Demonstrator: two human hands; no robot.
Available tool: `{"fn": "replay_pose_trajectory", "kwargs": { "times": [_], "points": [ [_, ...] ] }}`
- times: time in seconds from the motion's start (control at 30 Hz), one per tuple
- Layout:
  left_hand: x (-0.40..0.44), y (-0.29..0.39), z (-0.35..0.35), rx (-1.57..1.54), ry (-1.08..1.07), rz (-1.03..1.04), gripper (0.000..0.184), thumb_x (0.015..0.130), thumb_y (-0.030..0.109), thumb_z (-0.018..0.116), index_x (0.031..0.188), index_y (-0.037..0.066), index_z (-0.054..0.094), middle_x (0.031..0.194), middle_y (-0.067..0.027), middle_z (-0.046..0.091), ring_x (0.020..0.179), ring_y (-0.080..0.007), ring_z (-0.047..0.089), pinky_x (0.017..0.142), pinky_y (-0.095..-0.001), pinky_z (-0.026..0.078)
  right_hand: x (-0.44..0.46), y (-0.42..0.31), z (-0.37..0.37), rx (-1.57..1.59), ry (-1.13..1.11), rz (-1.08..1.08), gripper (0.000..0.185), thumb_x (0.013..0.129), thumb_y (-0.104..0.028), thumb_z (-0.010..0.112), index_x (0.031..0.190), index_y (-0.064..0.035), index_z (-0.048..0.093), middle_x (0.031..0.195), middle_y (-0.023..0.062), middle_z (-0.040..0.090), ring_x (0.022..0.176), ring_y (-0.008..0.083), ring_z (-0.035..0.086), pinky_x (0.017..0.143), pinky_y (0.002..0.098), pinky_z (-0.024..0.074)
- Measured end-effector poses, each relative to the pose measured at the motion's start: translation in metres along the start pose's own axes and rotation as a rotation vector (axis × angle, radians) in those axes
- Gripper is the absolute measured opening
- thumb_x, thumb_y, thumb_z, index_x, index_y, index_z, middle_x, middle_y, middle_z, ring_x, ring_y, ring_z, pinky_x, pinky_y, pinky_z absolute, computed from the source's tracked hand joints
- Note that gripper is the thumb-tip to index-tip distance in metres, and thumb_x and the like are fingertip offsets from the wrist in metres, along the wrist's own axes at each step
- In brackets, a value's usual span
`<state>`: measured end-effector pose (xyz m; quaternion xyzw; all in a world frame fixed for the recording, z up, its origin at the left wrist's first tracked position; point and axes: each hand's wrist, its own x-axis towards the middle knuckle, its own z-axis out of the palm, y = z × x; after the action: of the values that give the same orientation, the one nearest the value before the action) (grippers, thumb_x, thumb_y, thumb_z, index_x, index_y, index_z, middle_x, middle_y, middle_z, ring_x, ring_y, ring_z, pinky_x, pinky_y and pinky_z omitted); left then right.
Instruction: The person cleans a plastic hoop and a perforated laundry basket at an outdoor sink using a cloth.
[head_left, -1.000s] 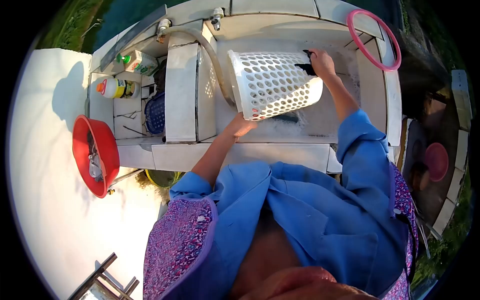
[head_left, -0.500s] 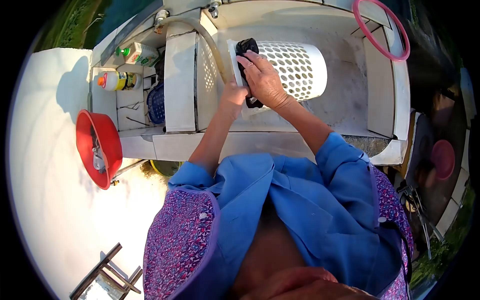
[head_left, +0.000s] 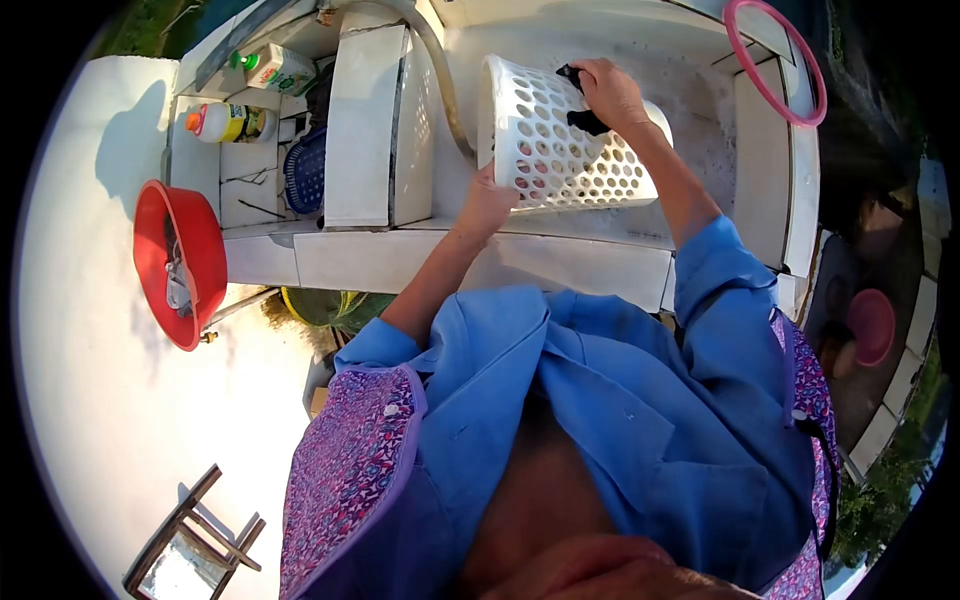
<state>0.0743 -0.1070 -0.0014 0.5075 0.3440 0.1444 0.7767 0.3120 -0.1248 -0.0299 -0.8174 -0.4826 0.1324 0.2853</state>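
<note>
A white perforated basket [head_left: 545, 140] lies on its side in the tiled basin [head_left: 690, 110], its wide rim toward the left. My left hand [head_left: 487, 203] grips that rim at its lower edge, fingers partly hidden behind the plastic. Against the upper side of the basket my right hand [head_left: 611, 95] is closed on a black cloth [head_left: 588, 122], parts of which stick out beside the fingers. Reddish patches of the left fingers show through some of the holes.
A hose [head_left: 440, 75] curves down left of the basket. Two bottles [head_left: 232, 123] [head_left: 278, 70] and a blue basket [head_left: 306, 172] are in the left compartment. A red basin [head_left: 180, 265] stands at left, a pink ring [head_left: 775, 62] at upper right.
My right hand has moved with the black cloth from the basket's rim to the right along its side. The basket has turned slightly, and the whole view has shifted.
</note>
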Motion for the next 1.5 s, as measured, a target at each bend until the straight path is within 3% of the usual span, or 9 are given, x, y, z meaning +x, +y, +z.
{"fn": "replay_pose_trajectory", "kwargs": {
  "times": [0.17,0.37,0.5,0.63,0.77,0.9,1.07,1.3,1.5],
  "points": [
    [0.019,0.013,-0.004,0.104,0.011,-0.031,0.042,0.064,-0.012,0.039,0.102,0.000,0.054,0.095,-0.0051,0.059,0.081,-0.0108,0.057,0.068,-0.0236,0.047,-0.065,-0.091,0.015,0.212,0.385,-0.291,0.030,0.077,-0.004,0.052,0.106,-0.0066,0.055,0.105,0.0135,0.053,0.091,0.0315,0.054,0.078,0.0367,0.0453],
    [0.024,0.018,-0.004,-0.034,0.025,0.093,0.039,0.064,-0.010,0.038,0.100,-0.001,0.052,0.087,-0.0030,0.057,0.070,-0.0073,0.053,0.058,-0.0206,0.042,-0.067,-0.085,0.025,-0.122,0.486,-0.391,0.040,0.068,-0.006,0.055,0.108,-0.0100,0.053,0.105,0.0071,0.052,0.099,0.0236,0.050,0.091,0.0419,0.0345],
    [0.017,0.011,-0.004,0.010,0.026,0.006,0.042,0.061,-0.009,0.040,0.102,-0.001,0.049,0.086,-0.0045,0.057,0.073,-0.0103,0.056,0.059,-0.0210,0.040,-0.049,-0.005,0.004,-0.157,0.568,-0.137,0.026,0.075,-0.008,0.051,0.101,-0.0086,0.057,0.098,0.0089,0.056,0.091,0.0258,0.052,0.087,0.0383,0.0370],
    [-0.003,0.006,0.004,0.009,0.012,-0.040,0.041,0.064,-0.008,0.042,0.104,-0.002,0.051,0.091,-0.0066,0.060,0.080,-0.0123,0.057,0.070,-0.0227,0.044,-0.053,0.077,-0.024,-0.095,0.342,0.196,0.026,0.080,-0.013,0.043,0.103,-0.0118,0.056,0.103,0.0111,0.054,0.091,0.0311,0.053,0.078,0.0377,0.0436],
    [0.002,0.005,-0.012,0.096,-0.075,-0.116,0.038,0.068,-0.005,0.048,0.105,0.000,0.051,0.092,-0.0073,0.060,0.084,-0.0149,0.057,0.073,-0.0259,0.046,-0.070,0.078,-0.024,-0.006,0.354,0.226,0.026,0.079,-0.012,0.043,0.102,-0.0099,0.057,0.101,0.0137,0.054,0.093,0.0314,0.052,0.079,0.0372,0.0429],
    [0.048,0.065,-0.017,-0.414,-0.085,-0.316,0.031,0.073,0.010,0.052,0.103,0.000,0.051,0.086,-0.0104,0.059,0.077,-0.0207,0.058,0.068,-0.0336,0.049,-0.083,0.066,-0.018,0.152,0.414,0.146,0.025,0.079,-0.012,0.044,0.101,-0.0079,0.056,0.101,0.0135,0.054,0.093,0.0315,0.052,0.081,0.0362,0.0421],
    [0.085,0.084,-0.008,0.030,-0.071,-0.146,0.029,0.065,0.001,0.045,0.092,-0.005,0.053,0.081,-0.0125,0.058,0.064,-0.0190,0.057,0.052,-0.0302,0.047,-0.093,0.025,-0.027,0.145,0.403,0.015,0.025,0.078,-0.001,0.047,0.102,-0.0062,0.056,0.103,0.0125,0.054,0.094,0.0296,0.053,0.080,0.0333,0.0442],
    [0.060,0.065,0.007,0.265,-0.160,0.085,0.043,0.067,-0.004,0.044,0.109,0.003,0.046,0.097,-0.0038,0.053,0.083,-0.0103,0.051,0.072,-0.0225,0.042,-0.076,-0.083,-0.004,0.292,0.400,-0.431,0.041,0.067,0.005,0.056,0.107,-0.0053,0.052,0.109,0.0134,0.049,0.105,0.0309,0.047,0.086,0.0378,0.0427],
    [0.028,0.038,-0.027,0.529,-0.226,0.013,0.048,0.069,-0.008,0.041,0.115,0.002,0.043,0.103,-0.0041,0.054,0.092,-0.0108,0.051,0.081,-0.0265,0.042,-0.009,-0.081,0.020,0.101,0.599,-0.305,0.034,0.068,-0.005,0.054,0.102,-0.0074,0.055,0.099,0.0094,0.053,0.095,0.0252,0.050,0.088,0.0398,0.0360]
  ]
}}
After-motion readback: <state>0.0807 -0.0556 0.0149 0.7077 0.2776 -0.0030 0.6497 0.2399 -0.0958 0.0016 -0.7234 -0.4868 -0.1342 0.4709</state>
